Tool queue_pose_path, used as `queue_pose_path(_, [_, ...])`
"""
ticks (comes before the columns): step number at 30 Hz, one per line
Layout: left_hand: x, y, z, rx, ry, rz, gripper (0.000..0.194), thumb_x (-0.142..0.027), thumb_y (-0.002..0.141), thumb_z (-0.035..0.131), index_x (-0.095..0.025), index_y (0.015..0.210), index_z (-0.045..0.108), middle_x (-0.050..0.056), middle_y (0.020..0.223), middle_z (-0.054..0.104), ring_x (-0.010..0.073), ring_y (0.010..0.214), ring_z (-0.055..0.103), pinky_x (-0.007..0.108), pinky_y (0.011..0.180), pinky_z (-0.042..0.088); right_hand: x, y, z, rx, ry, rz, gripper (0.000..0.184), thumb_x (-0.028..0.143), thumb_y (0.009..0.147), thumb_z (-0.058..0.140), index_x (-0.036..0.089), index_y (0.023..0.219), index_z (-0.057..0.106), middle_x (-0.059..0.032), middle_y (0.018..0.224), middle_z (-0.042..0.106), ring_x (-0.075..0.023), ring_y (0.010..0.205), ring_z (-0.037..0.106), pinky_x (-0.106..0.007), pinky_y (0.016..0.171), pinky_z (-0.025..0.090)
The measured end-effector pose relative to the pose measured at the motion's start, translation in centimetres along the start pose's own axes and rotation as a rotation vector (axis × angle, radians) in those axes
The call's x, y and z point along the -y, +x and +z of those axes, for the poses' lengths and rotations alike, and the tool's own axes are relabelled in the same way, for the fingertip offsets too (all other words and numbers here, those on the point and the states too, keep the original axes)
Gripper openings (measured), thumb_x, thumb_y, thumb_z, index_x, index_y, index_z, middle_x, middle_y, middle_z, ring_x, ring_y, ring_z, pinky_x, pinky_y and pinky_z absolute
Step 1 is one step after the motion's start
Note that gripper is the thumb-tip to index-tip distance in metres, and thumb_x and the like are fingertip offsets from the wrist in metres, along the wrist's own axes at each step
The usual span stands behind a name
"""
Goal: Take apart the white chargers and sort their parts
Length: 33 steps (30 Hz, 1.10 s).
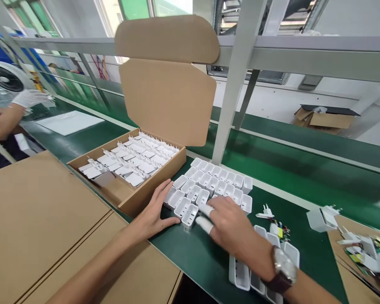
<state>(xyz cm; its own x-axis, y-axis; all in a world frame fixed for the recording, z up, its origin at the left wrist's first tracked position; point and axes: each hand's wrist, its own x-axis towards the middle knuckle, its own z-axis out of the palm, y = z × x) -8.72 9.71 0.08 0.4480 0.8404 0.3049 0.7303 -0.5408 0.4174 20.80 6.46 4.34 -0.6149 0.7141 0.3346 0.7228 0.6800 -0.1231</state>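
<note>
Rows of white plastic charger cases (190, 216), open side up, stand packed together on the green bench. My left hand (153, 213) rests at their near left corner, thumb and fingers spread along the edges, touching them. Over the near right side of the block is my right hand (229, 223), with white finger cots on two fingers. Its fingertips are apart at the side of the cases, and nothing shows between them. Under my right forearm stands a second group of white cases (241, 274), partly hidden by the wrist and watch.
An open cardboard box (155, 183) holds rows of white plug parts (139, 158). At right lie a loose plug (266, 212), a circuit board (279, 231), a tilted case (318, 220) and a parts pile (367, 253). A co-worker's gloved hand (30, 98) is at far left.
</note>
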Motion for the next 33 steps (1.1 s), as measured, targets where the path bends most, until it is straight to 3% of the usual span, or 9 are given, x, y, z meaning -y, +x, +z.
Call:
queue_pose_path(3, [-1.7, 0.2, -0.7, -0.097, 0.098, 0.148, 0.099, -0.051, 0.089, 0.078, -0.029, 0.166, 0.021, 0.020, 0.167, 0.031, 0.0444, 0.152, 0.037, 0.061, 0.118, 0.042, -3.0, -4.0, -3.5, -0.104, 0.079, 0.106, 0.017, 0.017, 0.100, 0.055, 0.020, 0.101, 0.073, -0.0127, 0.111, 0.072, -0.0279, 0.101, 0.064, -0.043, 0.085, 0.050])
queue_pose_path(7, [-7.0, 0.2, -0.6, -0.123, 0.061, 0.461, 0.070, -0.045, 0.094, 0.074, -0.025, 0.155, 0.045, 0.016, 0.150, 0.057, 0.0398, 0.147, 0.045, 0.058, 0.118, 0.042, -4.0, -11.0, -6.6, -0.043, 0.168, 0.178, 0.025, 0.032, 0.105, 0.058, 0.026, 0.128, 0.065, -0.0103, 0.116, 0.072, -0.0257, 0.099, 0.066, -0.043, 0.086, 0.053])
queue_pose_path(11, [-12.6, 0.1, 2.7, 0.021, 0.025, 0.696, 0.046, -0.046, 0.096, 0.071, -0.021, 0.133, 0.064, 0.012, 0.131, 0.070, 0.0337, 0.133, 0.057, 0.054, 0.116, 0.043, -2.5, -15.4, -6.2, 0.057, 0.104, 0.158, 0.055, 0.053, 0.095, 0.070, 0.021, 0.138, 0.058, -0.0156, 0.124, 0.069, -0.0319, 0.104, 0.065, -0.048, 0.086, 0.055])
queue_pose_path(15, [-15.2, 0.6, 6.3, 0.057, 0.000, 0.713, 0.037, -0.047, 0.095, 0.071, -0.018, 0.117, 0.069, 0.012, 0.119, 0.072, 0.0314, 0.121, 0.061, 0.054, 0.115, 0.042, -1.4, -16.2, -4.8, 0.092, -0.022, 0.202, 0.089, 0.068, 0.083, 0.076, 0.011, 0.146, 0.051, -0.0232, 0.135, 0.063, -0.0404, 0.117, 0.060, -0.057, 0.095, 0.053])
queue_pose_path(19, [-14.9, 0.8, 6.5, 0.036, 0.028, 0.678, 0.016, -0.033, 0.099, 0.068, -0.017, 0.097, 0.068, 0.011, 0.112, 0.070, 0.0293, 0.118, 0.060, 0.053, 0.113, 0.042, -0.9, -16.4, -3.7, 0.095, -0.075, 0.126, 0.057, 0.047, 0.091, 0.075, 0.012, 0.134, 0.061, -0.0193, 0.131, 0.066, -0.0365, 0.116, 0.060, -0.053, 0.099, 0.051])
queue_pose_path(23, [-13.1, 0.4, 4.2, 0.045, 0.088, 0.618, 0.006, -0.023, 0.100, 0.065, -0.019, 0.096, 0.067, 0.009, 0.116, 0.071, 0.0288, 0.123, 0.057, 0.052, 0.114, 0.039, -0.1, -17.6, -1.9, 0.034, -0.096, 0.045, 0.006, 0.017, 0.093, 0.067, 0.019, 0.095, 0.072, -0.0132, 0.129, 0.069, -0.0307, 0.113, 0.060, -0.045, 0.097, 0.052])
queue_pose_path(26, [-11.3, 0.2, 2.6, 0.045, 0.157, 0.571, 0.004, -0.018, 0.100, 0.064, -0.019, 0.096, 0.066, 0.009, 0.121, 0.070, 0.0302, 0.127, 0.056, 0.052, 0.112, 0.039, 1.0, -17.1, -0.1, -0.028, -0.103, -0.032, 0.017, 0.013, 0.093, 0.063, 0.020, 0.079, 0.068, -0.0131, 0.132, 0.067, -0.0280, 0.109, 0.061, -0.041, 0.096, 0.052])
queue_pose_path(30, [-9.3, 0.5, 1.3, 0.014, 0.243, 0.522, 0.006, -0.014, 0.098, 0.065, -0.019, 0.100, 0.066, 0.012, 0.128, 0.069, 0.0329, 0.131, 0.056, 0.052, 0.109, 0.042, 2.6, -13.7, 2.0, -0.145, -0.115, -0.086, 0.027, 0.015, 0.096, 0.060, 0.020, 0.070, 0.061, -0.0160, 0.130, 0.067, -0.0272, 0.105, 0.062, -0.040, 0.091, 0.055])
queue_pose_path(33, [-9.0, 0.6, 0.5, 0.002, 0.236, 0.498, 0.028, -0.005, 0.097, 0.060, -0.020, 0.119, 0.065, 0.013, 0.137, 0.066, 0.0331, 0.136, 0.053, 0.051, 0.108, 0.044, 3.3, -11.2, 2.8, -0.226, -0.098, -0.037, 0.019, 0.010, 0.094, 0.060, 0.018, 0.077, 0.065, -0.0178, 0.128, 0.067, -0.0279, 0.105, 0.063, -0.041, 0.089, 0.057])
